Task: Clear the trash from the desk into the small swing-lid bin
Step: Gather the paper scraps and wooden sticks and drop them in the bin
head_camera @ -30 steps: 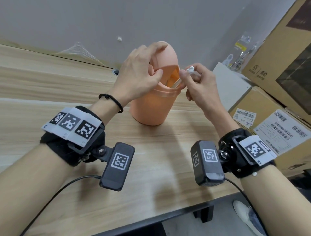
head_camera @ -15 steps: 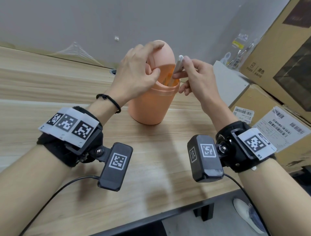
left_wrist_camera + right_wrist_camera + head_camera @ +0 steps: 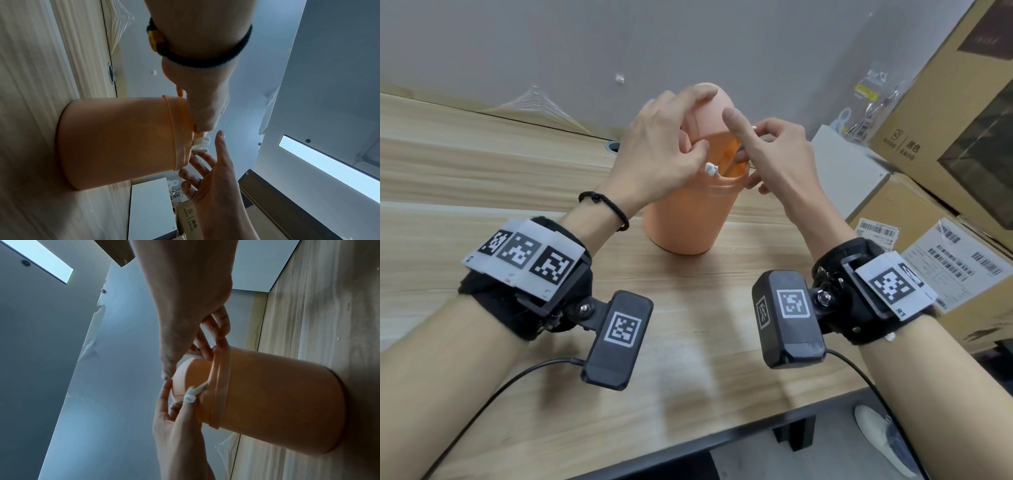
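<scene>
**Holding the Swing Lid Open at the Bin Mouth**

Standing upright on the wooden desk (image 3: 688, 342), the small orange bin (image 3: 681, 219) sits near the back edge, between both hands. Its domed swing lid (image 3: 714, 109) is tilted back, leaving the mouth open toward the person.

Left hand (image 3: 661, 154): the fingers are curved over the top of the lid, with the thumb tip pressed at the near edge of the opening. The hand rests on the lid and does not close around it.

Right hand (image 3: 780, 161): the index finger is extended straight up beside the dome; the remaining fingers are loosely bent at the right side of the bin rim. In the left wrist view the palm is spread with the fingers apart. Whether these fingers pinch anything cannot be told.

Trash: a small crumpled white scrap (image 3: 710, 168) lies at the front lip of the opening, just beside the left thumb. It shows as a twisted white piece in the right wrist view (image 3: 192, 394).

Surroundings: cardboard boxes (image 3: 945, 120) with shipping labels stand to the right of the desk, and a white box (image 3: 842, 171) lies between them and the bin.
</scene>
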`<state>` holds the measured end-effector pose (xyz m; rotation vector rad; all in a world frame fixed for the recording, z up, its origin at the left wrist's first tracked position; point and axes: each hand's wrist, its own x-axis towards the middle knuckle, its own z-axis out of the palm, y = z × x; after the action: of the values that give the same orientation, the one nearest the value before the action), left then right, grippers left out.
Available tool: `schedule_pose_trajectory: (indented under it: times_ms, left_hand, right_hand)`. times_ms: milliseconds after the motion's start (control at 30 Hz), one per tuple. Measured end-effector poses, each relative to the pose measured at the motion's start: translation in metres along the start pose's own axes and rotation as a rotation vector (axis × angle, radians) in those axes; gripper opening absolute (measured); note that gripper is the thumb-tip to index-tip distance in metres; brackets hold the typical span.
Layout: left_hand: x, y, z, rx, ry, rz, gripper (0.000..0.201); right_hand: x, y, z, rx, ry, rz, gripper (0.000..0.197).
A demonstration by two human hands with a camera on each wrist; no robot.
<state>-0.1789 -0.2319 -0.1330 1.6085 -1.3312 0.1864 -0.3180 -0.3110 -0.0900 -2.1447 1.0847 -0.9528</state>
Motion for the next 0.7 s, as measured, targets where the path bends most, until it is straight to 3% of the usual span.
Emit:
schedule_pose_trajectory:
  times_ms: [133, 267, 533, 700]
  left_hand:
    - [0.000, -0.001, 0.000, 0.002, 0.004, 0.003, 0.056]
    - [0.000, 0.000, 0.000, -0.002, 0.011, 0.006, 0.055]
    - [-0.002, 0.002, 0.000, 0.004, 0.014, 0.009, 0.056]
    - [-0.001, 0.001, 0.000, 0.004, 0.013, 0.007, 0.056]
  right_hand:
    - [-0.001, 0.002, 0.003, -0.046, -0.027, -0.063, 0.047]
    - [-0.002, 0.009, 0.000, -0.070, -0.093, -0.130, 0.026]
    - [0.003, 0.022, -0.007, -0.131, -0.064, -0.207, 0.016]
    - [0.008, 0.027, -0.006, -0.118, -0.061, -0.194, 0.021]
